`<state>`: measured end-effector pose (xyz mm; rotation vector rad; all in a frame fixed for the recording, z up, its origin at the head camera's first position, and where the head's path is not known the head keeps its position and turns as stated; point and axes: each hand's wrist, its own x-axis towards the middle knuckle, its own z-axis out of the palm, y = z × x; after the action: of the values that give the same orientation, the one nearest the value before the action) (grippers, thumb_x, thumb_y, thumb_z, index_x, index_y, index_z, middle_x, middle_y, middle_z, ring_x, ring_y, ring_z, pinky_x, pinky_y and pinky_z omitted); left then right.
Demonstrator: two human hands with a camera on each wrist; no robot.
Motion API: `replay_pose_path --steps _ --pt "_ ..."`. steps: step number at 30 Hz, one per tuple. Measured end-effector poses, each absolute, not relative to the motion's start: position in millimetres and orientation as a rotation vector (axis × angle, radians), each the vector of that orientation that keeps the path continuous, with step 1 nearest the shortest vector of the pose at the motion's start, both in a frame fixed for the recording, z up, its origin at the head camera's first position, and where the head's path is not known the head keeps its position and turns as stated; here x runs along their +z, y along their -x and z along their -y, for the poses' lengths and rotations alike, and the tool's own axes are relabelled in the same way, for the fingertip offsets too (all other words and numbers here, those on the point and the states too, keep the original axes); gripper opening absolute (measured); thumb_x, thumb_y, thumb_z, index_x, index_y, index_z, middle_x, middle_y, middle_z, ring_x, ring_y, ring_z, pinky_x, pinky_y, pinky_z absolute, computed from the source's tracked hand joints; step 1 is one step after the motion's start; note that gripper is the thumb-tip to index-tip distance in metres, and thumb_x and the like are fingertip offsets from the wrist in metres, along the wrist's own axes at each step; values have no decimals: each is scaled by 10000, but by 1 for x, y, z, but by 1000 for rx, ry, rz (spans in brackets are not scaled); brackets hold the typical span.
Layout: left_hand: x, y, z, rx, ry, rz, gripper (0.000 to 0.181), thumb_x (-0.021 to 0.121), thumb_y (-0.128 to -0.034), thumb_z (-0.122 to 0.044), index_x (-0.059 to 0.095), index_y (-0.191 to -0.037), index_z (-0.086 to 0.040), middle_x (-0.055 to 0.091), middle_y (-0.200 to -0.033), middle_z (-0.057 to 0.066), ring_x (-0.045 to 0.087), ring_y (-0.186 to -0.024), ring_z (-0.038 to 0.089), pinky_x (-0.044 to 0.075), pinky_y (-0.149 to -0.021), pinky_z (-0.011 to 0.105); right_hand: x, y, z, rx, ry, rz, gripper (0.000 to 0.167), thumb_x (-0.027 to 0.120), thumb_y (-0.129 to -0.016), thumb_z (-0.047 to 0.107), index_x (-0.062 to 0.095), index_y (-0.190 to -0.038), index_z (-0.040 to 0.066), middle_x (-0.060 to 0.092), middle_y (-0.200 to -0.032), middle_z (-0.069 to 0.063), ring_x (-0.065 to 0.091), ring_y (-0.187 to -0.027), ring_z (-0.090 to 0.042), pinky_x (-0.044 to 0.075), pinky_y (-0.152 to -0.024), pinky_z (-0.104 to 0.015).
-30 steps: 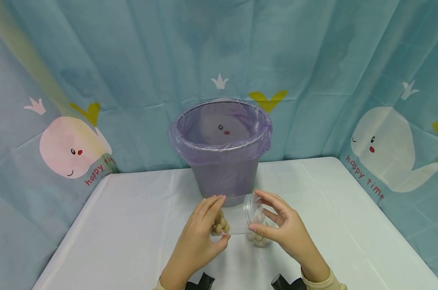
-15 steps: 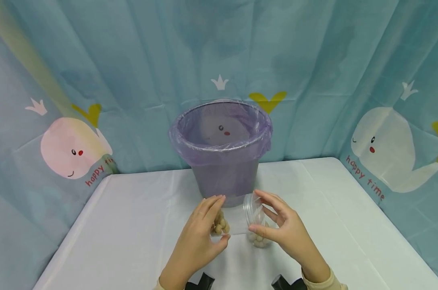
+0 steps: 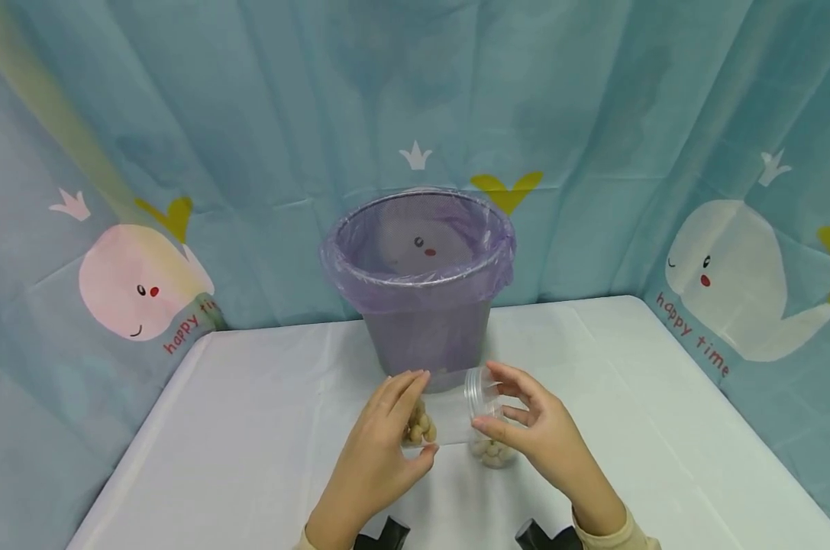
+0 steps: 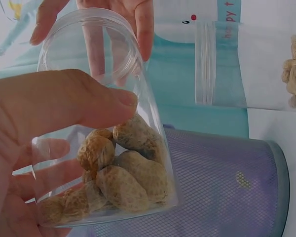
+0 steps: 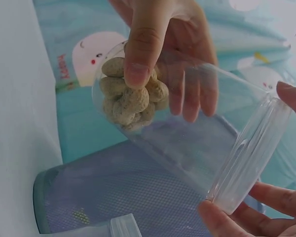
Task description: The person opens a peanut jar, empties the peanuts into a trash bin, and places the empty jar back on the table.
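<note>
My left hand (image 3: 380, 443) holds a clear plastic jar (image 5: 187, 133) on its side, thumb on one side and fingers on the other. Peanuts (image 4: 133, 177) lie heaped at the jar's bottom end. At its mouth, my right hand (image 3: 538, 428) grips the rim of a clear lid (image 5: 254, 153) between thumb and fingers. The lid sits against the mouth; whether it is threaded on I cannot tell. Just behind the right hand, a second clear jar (image 4: 229, 66) with peanuts stands upright on the table, partly hidden in the head view.
A purple mesh bin (image 3: 428, 336) with a purple plastic liner stands behind the jars. White cloth covers the table (image 3: 263, 458). Around the back and sides hangs a blue curtain (image 3: 284, 114) with whale prints. Two black objects (image 3: 387, 535) show at the near edge.
The lid was slanted against the jar's mouth; it now lines up with it. My right fingers have shifted slightly on it. My left hand and its jar have hardly moved.
</note>
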<state>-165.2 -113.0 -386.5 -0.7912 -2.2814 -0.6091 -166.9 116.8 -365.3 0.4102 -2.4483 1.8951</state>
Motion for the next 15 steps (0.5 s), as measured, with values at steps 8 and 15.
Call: replay_pose_path --steps 8,15 --pt "-385 160 113 -603 756 2340 957 948 -554 -117 521 -1409 -59 589 -1354 88 573 -1249 248 537 -1040 399 -364 163 -115 1904 -437 2415 656 796 -843 169 509 -1422 56 542 -1438 -95 526 -1243 -269 552 -980 -291" --pt "-383 161 114 -601 775 2320 954 947 -558 -120 520 -1408 -55 591 -1352 94 576 -1244 252 536 -1039 404 -363 162 -117 1884 -496 2384 656 799 -838 150 511 -1420 56 544 -1432 -105 541 -1208 -102 549 -993 -317"
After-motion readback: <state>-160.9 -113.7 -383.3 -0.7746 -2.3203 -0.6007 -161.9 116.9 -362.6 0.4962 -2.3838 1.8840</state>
